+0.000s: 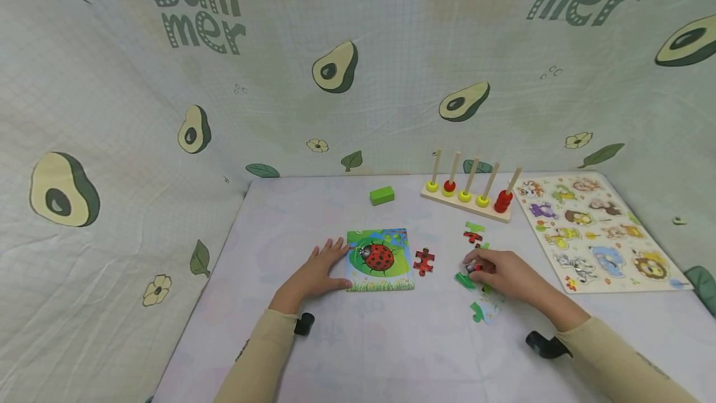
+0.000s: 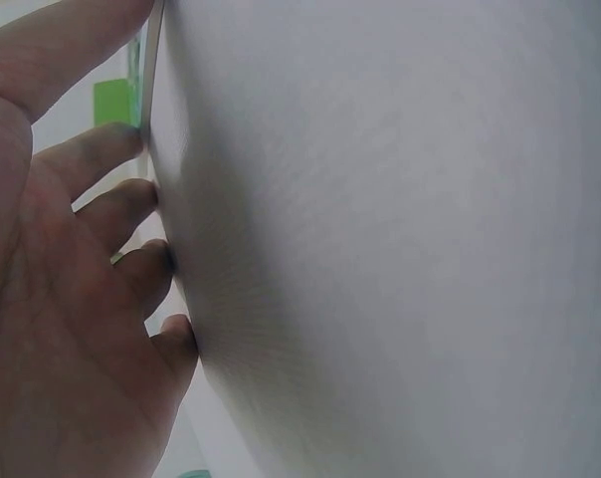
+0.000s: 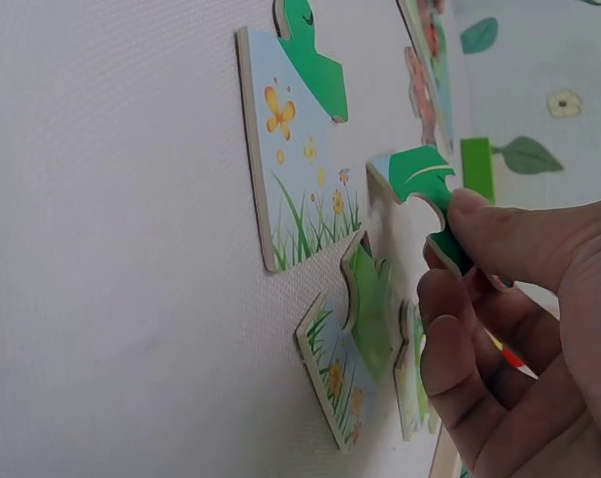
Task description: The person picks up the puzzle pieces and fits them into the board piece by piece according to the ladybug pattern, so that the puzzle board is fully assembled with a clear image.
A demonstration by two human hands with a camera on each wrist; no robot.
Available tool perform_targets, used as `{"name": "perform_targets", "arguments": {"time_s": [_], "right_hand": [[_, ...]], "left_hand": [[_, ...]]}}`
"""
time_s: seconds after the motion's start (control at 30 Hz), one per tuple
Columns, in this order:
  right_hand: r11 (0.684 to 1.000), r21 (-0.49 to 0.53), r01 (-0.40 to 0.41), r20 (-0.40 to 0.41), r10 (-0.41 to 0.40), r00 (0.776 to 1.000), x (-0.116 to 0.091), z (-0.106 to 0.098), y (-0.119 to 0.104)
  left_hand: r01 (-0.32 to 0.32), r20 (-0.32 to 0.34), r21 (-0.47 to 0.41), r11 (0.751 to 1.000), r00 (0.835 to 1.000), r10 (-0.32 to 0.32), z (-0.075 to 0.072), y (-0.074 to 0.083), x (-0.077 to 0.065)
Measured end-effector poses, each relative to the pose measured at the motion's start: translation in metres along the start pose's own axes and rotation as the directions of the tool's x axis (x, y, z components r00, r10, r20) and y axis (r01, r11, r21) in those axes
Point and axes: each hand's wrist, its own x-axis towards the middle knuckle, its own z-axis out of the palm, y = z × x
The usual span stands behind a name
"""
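Note:
My left hand (image 1: 319,272) lies with fingers spread at the left edge of a square ladybug picture board (image 1: 358,282). Its thumb and index finger reach the board's side, and the fingertips rest on the cloth in the left wrist view. Between thumb and fingers my right hand (image 1: 500,271) pinches a green jigsaw piece (image 3: 420,171) with a curved cutout. Other loose pieces lie around that hand: a corner piece with a butterfly and grass (image 3: 291,189), a grass-edged piece (image 3: 340,368) and a red-and-green one (image 1: 473,236). A red piece (image 1: 424,262) sits just right of the board.
Behind the board stands a green block (image 1: 382,196). A wooden peg stand (image 1: 464,205) with yellow and red rings is at the back right. Beside it lies a large animal puzzle board (image 1: 593,238). A printed cloth (image 1: 391,129) hangs behind the table.

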Motion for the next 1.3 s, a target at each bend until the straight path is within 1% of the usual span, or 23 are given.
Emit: {"name": "perform_targets", "arguments": {"time_s": [0.13,0.37,0.6,0.7,0.87,1.07,1.3], "right_hand": [[1.0,0.018,-0.005,-0.015,0.006,1.0,0.001,0.001,0.001],[0.998,0.049,0.04,-0.051,-0.038,0.998,0.004,0.002,0.003],[0.996,0.063,0.063,-0.072,-0.058,0.996,0.006,0.004,-0.001],[0.995,0.076,0.063,-0.085,-0.056,0.995,0.008,0.006,-0.004],[0.995,0.091,0.039,-0.099,-0.03,0.995,0.012,0.009,-0.008],[0.991,0.125,0.038,-0.101,-0.025,0.995,0.019,0.013,-0.013],[0.991,0.128,0.039,-0.086,-0.028,0.996,0.032,0.022,-0.021]], "left_hand": [[0.002,-0.001,0.009,1.0,1.0,-0.002,0.0,0.0,0.0],[0.0,-0.004,0.012,1.0,1.0,0.001,0.002,-0.002,0.001],[0.007,-0.009,0.012,1.0,1.0,-0.007,0.003,-0.002,0.001],[0.011,-0.01,0.016,1.0,1.0,-0.011,0.003,-0.002,0.001],[0.008,-0.012,0.013,1.0,1.0,-0.008,0.004,-0.002,0.001],[0.004,-0.01,0.005,1.0,1.0,-0.004,0.002,-0.001,0.0],[-0.001,-0.003,-0.003,1.0,1.0,0.001,-0.001,0.001,-0.001]]}}
